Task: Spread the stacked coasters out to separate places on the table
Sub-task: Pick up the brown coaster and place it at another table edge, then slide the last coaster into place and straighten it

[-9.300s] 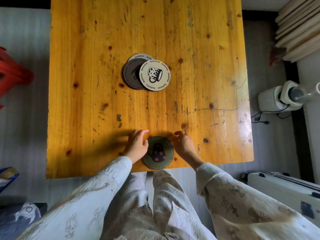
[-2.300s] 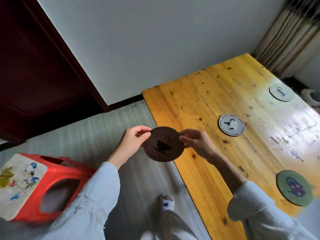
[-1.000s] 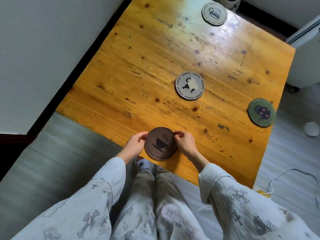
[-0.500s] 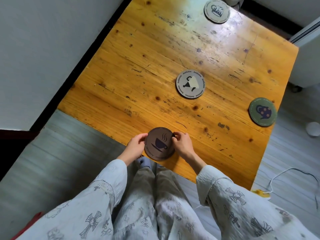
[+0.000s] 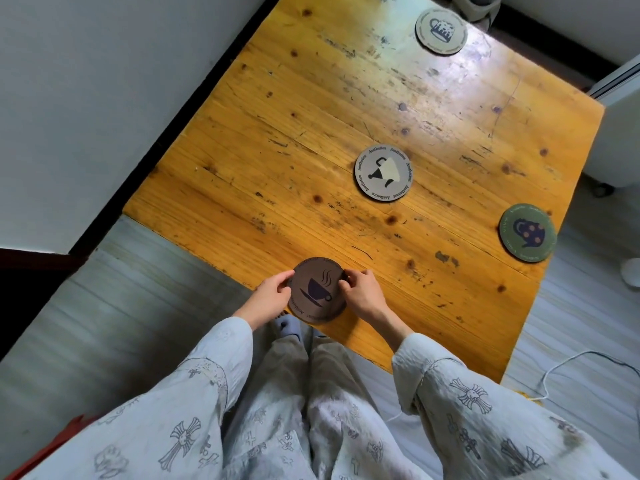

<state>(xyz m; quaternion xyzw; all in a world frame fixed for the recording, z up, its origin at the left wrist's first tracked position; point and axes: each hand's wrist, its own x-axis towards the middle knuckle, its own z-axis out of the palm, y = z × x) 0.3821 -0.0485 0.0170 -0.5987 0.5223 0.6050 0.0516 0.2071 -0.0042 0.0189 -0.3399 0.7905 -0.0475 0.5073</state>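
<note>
A brown coaster with a steaming cup (image 5: 317, 289) lies at the near edge of the wooden table (image 5: 277, 161), slightly overhanging it. My left hand (image 5: 270, 296) pinches its left rim and my right hand (image 5: 360, 292) pinches its right rim. A beige coaster with a tilted cup (image 5: 383, 172) sits alone mid-table. A green coaster with a spotted teapot (image 5: 527, 232) lies at the right edge. A grey coaster with a mug (image 5: 441, 31) rests at the far corner.
A white wall with a dark skirting (image 5: 166, 140) runs along the table's left side. A white cabinet (image 5: 620, 133) stands to the right, and a white cable (image 5: 561, 368) lies on the floor. A red stool corner (image 5: 52, 448) shows at bottom left.
The brown coaster came down from the air onto the near table edge and both hands still hold its rims. Over the last half second almost nothing moved.
</note>
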